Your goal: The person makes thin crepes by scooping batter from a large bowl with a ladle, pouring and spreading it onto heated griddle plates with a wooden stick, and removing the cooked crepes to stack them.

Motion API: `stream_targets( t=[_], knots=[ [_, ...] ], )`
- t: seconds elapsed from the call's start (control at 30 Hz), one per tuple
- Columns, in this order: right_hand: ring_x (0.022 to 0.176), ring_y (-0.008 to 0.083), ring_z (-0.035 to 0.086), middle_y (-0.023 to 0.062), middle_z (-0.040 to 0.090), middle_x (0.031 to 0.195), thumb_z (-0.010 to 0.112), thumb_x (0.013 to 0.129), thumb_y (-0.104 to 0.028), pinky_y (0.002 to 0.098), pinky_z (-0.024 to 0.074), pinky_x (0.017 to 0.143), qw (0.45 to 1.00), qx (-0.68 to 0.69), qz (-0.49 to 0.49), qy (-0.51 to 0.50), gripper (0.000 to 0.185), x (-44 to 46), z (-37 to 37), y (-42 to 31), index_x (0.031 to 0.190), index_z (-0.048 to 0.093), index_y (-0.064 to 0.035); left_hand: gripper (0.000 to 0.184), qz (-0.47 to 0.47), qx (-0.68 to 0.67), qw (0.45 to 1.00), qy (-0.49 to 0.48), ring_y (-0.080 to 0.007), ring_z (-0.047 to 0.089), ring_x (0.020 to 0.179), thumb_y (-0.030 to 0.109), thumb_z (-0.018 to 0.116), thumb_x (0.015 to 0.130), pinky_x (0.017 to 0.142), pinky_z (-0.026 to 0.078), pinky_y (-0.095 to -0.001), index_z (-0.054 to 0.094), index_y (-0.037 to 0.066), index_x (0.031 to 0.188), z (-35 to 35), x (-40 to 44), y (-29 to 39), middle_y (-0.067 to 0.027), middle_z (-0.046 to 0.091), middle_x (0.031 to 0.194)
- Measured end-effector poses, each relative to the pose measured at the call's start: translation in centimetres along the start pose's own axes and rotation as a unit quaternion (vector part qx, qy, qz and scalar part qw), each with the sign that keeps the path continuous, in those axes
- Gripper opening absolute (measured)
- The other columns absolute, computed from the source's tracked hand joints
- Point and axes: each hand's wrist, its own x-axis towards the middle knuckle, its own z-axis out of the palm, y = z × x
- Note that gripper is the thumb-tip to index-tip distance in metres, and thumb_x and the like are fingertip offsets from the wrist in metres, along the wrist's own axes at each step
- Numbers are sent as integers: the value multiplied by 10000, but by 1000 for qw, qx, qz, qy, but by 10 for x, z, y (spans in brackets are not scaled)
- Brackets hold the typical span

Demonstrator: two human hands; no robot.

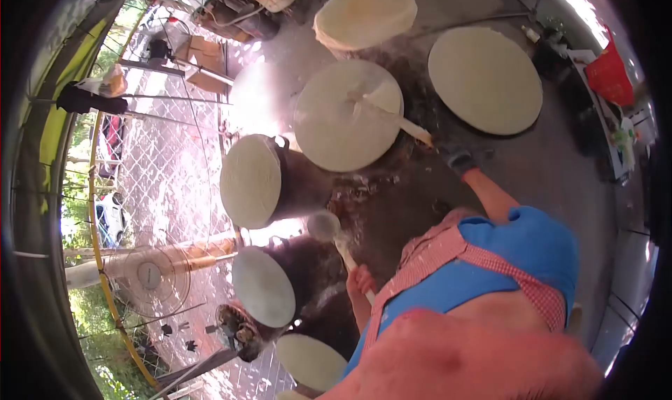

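Observation:
My left hand (pixel 360 281), bare, is wrapped round the pale handle of a ladle-like tool (pixel 323 226), whose round end lies between the round vessels. On my right hand (pixel 458 160) is a dark glove, somewhat blurred, closed at the dark end of a long pale-handled tool (pixel 407 126). That tool's far end reaches over a large round pale surface (pixel 343 137), where steam or glare hides its shape. To the right of it is another big pale round (pixel 485 80). A tall vessel with a pale round top (pixel 250 181) stands left of my left hand.
More pale rounds show at the top (pixel 365 11), at lower left (pixel 263 286) and near the bottom (pixel 311 361). A fan (pixel 149 275) stands by wire fencing at the left. Along the right edge, a red bag (pixel 610 76) rests near a cluttered surface.

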Motion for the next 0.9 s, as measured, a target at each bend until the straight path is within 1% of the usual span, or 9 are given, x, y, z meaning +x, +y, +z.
stream_targets(
  t=[0.07, 0.13, 0.23, 0.27, 0.33, 0.37, 0.4, 0.5, 0.9],
  knots=[
    [883, 301, 553, 191, 572, 966, 497, 812, -308, 395, 410, 766, 983, 129, 124, 27, 338, 77, -4, -3, 1058, 548, -83, 293, -1, -109, 993, 37, -77, 258, 342, 199, 376, 886, 314, 250, -210, 329, 87, 620, 21, -11, -12, 18, 265, 450],
    [887, 300, 550, 160, 576, 988, 441, 825, -382, 356, 411, 768, 986, -48, 155, -35, 387, 174, 1, -29, 1046, 558, -87, 287, 20, -160, 984, 71, -71, 255, 344, 192, 379, 883, 315, 245, -207, 329, 87, 621, 53, -1, -25, 22, 262, 451],
    [866, 255, 568, 141, 577, 1003, 448, 810, -420, 328, 426, 759, 996, 40, 75, -13, 412, 210, 1, -32, 1040, 567, -100, 291, 59, -168, 973, 150, -58, 239, 344, 178, 394, 874, 311, 229, -201, 321, 96, 605, 63, -8, -26, 32, 257, 460],
    [850, 238, 577, 136, 580, 1002, 459, 800, -437, 319, 436, 747, 992, 111, 68, 5, 427, 207, -9, -39, 1039, 571, -102, 298, 30, -165, 982, 90, -56, 235, 342, 176, 397, 872, 309, 224, -200, 317, 104, 594, 56, -16, -26, 33, 260, 464],
    [809, 208, 592, 106, 604, 979, 518, 771, -433, 310, 453, 723, 981, -124, 113, -95, 432, 178, 17, -19, 1034, 580, -95, 303, -36, -88, 994, -46, -50, 225, 335, 165, 413, 859, 305, 204, -195, 325, 120, 573, 30, -17, -21, 36, 267, 474],
    [767, 195, 598, 98, 624, 925, 561, 757, -394, 319, 461, 713, 947, 281, 154, -1, 410, 138, 57, -9, 974, 604, -49, 303, -43, -88, 994, -45, -50, 225, 335, 165, 413, 859, 305, 204, -195, 325, 120, 573, 24, -15, -14, 36, 267, 474],
    [776, 201, 588, 111, 622, 907, 576, 753, -384, 317, 462, 706, 998, -3, 34, 47, 435, 119, 72, -28, 961, 585, -3, 292, -13, -83, 993, 82, -51, 229, 341, 166, 417, 859, 308, 201, -195, 333, 118, 583, 22, -24, -6, 35, 270, 479],
    [774, 237, 587, 110, 617, 889, 523, 767, -403, 356, 448, 693, 995, -97, 37, -7, 371, 99, 39, -44, 939, 610, -86, 278, 14, -82, 972, 221, -57, 234, 359, 182, 430, 863, 318, 205, -202, 346, 109, 608, 28, -28, -7, 34, 279, 496],
    [799, 294, 574, 136, 584, 942, 455, 816, -312, 398, 441, 699, 992, -125, 26, -13, 294, 22, 16, -37, 1028, 561, -138, 320, -22, -195, 979, 50, -90, 266, 357, 245, 392, 884, 342, 245, -220, 343, 93, 606, 15, -52, 17, 13, 291, 474]
  ],
)
